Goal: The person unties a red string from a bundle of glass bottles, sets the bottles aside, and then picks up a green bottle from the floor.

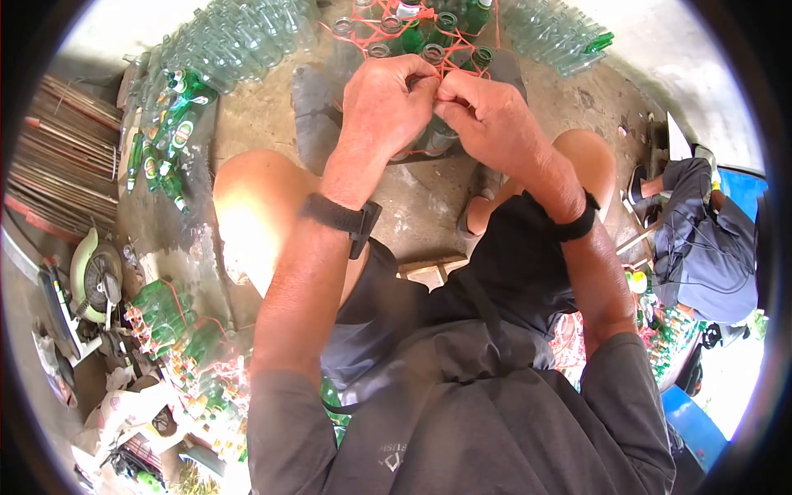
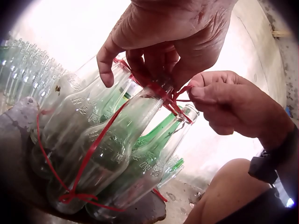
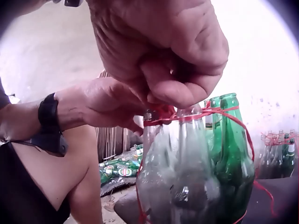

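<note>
Before the person's knees stands a bundle of clear and green glass bottles (image 2: pixel 105 149), laced at the necks with red plastic string (image 2: pixel 96 144). My left hand (image 1: pixel 384 103) is over the near bottle necks, its thumb and fingers pinching the string close to a bottle mouth. Right beside it, my right hand (image 1: pixel 495 115) pinches a short end of the same string between thumb and curled fingers. In the right wrist view the string runs around the necks, and a loose tail hangs beside a green bottle (image 3: pixel 231 140). The fingers partly hide the spot where the strands meet.
Clear bottles (image 1: pixel 239 41) lie stacked along the back left wall, with more clear bottles (image 1: pixel 549 33) at back right. Green bottles (image 1: pixel 169 132) lie on the floor at left. Another seated person (image 1: pixel 705 239) is at right. A wheel (image 1: pixel 97 276) stands at far left.
</note>
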Demonstrator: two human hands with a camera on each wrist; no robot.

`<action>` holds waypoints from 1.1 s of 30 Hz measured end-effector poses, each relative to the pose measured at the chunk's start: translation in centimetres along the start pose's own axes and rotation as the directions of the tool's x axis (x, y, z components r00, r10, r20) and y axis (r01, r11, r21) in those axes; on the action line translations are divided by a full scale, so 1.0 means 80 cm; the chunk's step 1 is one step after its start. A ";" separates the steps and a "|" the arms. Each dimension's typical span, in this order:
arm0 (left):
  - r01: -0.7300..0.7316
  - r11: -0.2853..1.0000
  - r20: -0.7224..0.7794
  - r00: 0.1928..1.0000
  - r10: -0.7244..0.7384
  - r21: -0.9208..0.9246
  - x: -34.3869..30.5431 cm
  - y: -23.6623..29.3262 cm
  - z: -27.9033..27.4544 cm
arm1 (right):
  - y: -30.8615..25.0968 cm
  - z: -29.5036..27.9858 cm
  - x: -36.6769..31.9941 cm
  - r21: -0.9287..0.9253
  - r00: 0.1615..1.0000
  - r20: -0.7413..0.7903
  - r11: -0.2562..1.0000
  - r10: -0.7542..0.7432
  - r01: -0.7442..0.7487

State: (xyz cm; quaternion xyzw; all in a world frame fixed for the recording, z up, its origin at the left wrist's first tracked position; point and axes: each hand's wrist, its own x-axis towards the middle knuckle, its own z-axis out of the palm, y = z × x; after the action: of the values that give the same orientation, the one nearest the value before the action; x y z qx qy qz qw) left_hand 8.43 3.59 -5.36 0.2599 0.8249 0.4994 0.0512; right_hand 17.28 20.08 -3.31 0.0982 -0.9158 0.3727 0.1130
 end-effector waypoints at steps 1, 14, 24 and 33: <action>-0.015 1.000 0.002 1.000 0.015 0.004 0.000 0.000 0.000 | -0.003 0.005 -0.005 0.018 1.000 -0.019 1.000 0.020 -0.020; -0.034 0.999 0.131 0.991 0.031 0.020 0.008 -0.004 -0.012 | -0.043 0.018 -0.047 0.143 0.999 -0.027 0.989 0.025 -0.021; -0.022 0.997 0.097 0.995 0.015 0.068 0.005 0.004 -0.011 | -0.052 0.025 -0.067 0.191 0.999 -0.035 0.981 0.029 -0.022; -0.003 0.999 0.084 0.996 0.000 0.038 0.005 -0.003 -0.008 | -0.047 0.030 -0.069 0.170 0.999 -0.042 0.985 -0.016 0.023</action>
State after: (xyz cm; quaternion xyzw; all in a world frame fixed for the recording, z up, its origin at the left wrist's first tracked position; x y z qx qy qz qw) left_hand 7.78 3.23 -5.17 0.2824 0.8311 0.4722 0.0806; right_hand 23.21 16.25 -4.03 0.1089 -0.8770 0.4505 0.1265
